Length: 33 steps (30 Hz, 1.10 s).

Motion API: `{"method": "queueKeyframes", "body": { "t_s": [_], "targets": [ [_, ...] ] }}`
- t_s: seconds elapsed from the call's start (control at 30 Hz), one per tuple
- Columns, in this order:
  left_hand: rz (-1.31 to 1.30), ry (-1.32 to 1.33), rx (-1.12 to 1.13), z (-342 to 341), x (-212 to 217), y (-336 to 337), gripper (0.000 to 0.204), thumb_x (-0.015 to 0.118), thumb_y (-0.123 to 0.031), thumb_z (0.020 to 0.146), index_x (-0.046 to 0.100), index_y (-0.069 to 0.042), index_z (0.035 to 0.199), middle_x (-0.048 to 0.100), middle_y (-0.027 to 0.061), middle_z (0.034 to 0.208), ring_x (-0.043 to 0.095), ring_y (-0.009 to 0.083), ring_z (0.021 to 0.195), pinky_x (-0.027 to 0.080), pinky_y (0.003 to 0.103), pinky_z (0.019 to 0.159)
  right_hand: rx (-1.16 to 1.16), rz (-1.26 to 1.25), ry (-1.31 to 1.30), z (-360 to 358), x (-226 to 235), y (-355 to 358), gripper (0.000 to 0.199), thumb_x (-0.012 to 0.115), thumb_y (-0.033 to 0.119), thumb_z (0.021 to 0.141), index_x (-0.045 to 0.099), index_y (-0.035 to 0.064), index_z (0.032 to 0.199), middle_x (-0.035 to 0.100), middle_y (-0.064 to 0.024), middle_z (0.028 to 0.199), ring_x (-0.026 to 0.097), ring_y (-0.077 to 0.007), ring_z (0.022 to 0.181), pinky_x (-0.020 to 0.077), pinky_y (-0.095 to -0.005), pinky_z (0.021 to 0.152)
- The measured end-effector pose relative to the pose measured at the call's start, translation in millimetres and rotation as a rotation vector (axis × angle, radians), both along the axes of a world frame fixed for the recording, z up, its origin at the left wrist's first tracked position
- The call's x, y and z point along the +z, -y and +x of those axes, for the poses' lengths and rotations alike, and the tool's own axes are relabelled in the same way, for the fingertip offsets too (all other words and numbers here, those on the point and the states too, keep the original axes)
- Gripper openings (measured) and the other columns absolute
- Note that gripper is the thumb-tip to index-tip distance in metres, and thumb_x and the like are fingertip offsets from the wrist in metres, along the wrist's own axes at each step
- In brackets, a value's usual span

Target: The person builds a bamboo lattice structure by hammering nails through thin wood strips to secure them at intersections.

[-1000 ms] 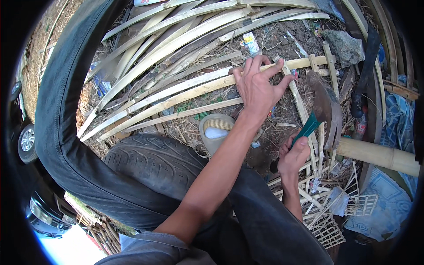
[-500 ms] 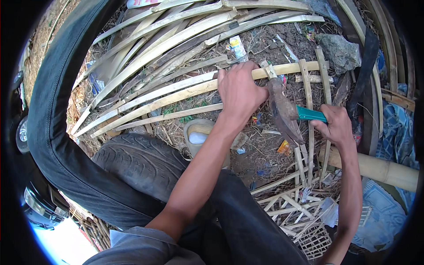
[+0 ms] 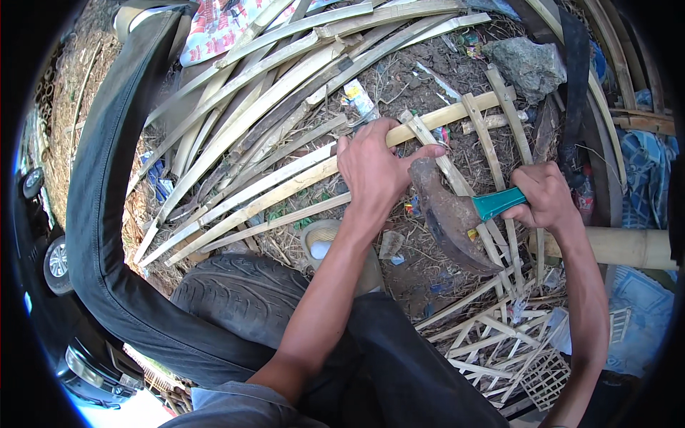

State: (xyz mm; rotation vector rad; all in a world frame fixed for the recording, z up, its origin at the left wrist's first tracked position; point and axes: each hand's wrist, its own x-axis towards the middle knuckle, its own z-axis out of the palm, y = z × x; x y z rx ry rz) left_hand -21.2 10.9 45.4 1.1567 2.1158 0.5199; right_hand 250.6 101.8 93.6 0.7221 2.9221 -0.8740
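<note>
Right hand now clenched on teal handle, rusty curved blade swung in beside left thumb, up from lower right a second ago. Left hand clamps bamboo strip across ground litter. Looks poised for cut near thumb.

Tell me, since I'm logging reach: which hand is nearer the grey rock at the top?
Right. The right hand grips the knife below the rock; the left hand, on a bamboo strip, sits farther to the rock's lower left.
</note>
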Motion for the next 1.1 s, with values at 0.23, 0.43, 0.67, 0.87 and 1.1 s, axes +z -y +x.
{"method": "queueKeyframes", "body": {
  "t_s": [0.23, 0.43, 0.67, 0.87, 1.1],
  "targets": [
    [0.033, -0.046, 0.007, -3, -11, 6, 0.052, 0.092, -0.036, 0.064, 0.074, -0.004, 0.101, 0.074, 0.0110, 0.087, 0.068, 0.0272, 0.085, 0.039, 0.039, 0.086, -0.298, 0.049, 0.070, -12, -22, 3, 0.063, 0.058, 0.061, 0.097, 0.046, 0.0040, 0.072, 0.047, -0.0123, 0.058, 0.057, -0.0353, 0.052, 0.0433, -0.0440, 0.049],
    [0.026, -0.026, -0.019, -4, -3, 2, 0.053, 0.092, -0.041, 0.064, 0.074, -0.004, 0.098, 0.073, 0.0108, 0.086, 0.068, 0.0276, 0.086, 0.038, 0.040, 0.083, -0.176, -0.070, -0.030, -10, -6, 18, 0.064, 0.058, 0.062, 0.096, 0.048, 0.0040, 0.073, 0.050, -0.0127, 0.059, 0.059, -0.0364, 0.054, 0.0446, -0.0452, 0.050],
    [0.062, -0.034, 0.000, -2, -4, 2, 0.071, 0.093, -0.061, 0.055, 0.074, -0.005, 0.093, 0.072, 0.0106, 0.085, 0.067, 0.0276, 0.086, 0.038, 0.040, 0.084, -0.224, -0.124, 0.095, -12, -10, 37, 0.052, 0.066, 0.053, 0.094, 0.056, 0.0039, 0.080, 0.058, -0.0155, 0.062, 0.060, -0.0417, 0.057, 0.0480, -0.0498, 0.057],
    [0.113, -0.001, 0.032, 3, -12, 3, 0.069, 0.094, -0.057, 0.056, 0.075, -0.004, 0.095, 0.072, 0.0131, 0.087, 0.067, 0.0297, 0.085, 0.038, 0.041, 0.086, -0.324, -0.185, 0.132, -11, 7, 35, 0.051, 0.062, 0.050, 0.098, 0.055, 0.0022, 0.081, 0.056, -0.0171, 0.061, 0.057, -0.0422, 0.054, 0.0460, -0.0470, 0.054],
    [0.093, -0.041, 0.014, -4, -8, 4, 0.063, 0.092, -0.062, 0.058, 0.074, -0.008, 0.084, 0.069, 0.0089, 0.067, 0.063, 0.0293, 0.065, 0.038, 0.041, 0.084, -0.901, -0.650, -0.104, -60, 45, 105, 0.057, 0.040, 0.044, 0.111, 0.054, 0.0010, 0.077, 0.045, -0.0020, 0.053, 0.050, -0.0101, 0.049, 0.0362, -0.0288, 0.047]
  ]
}}
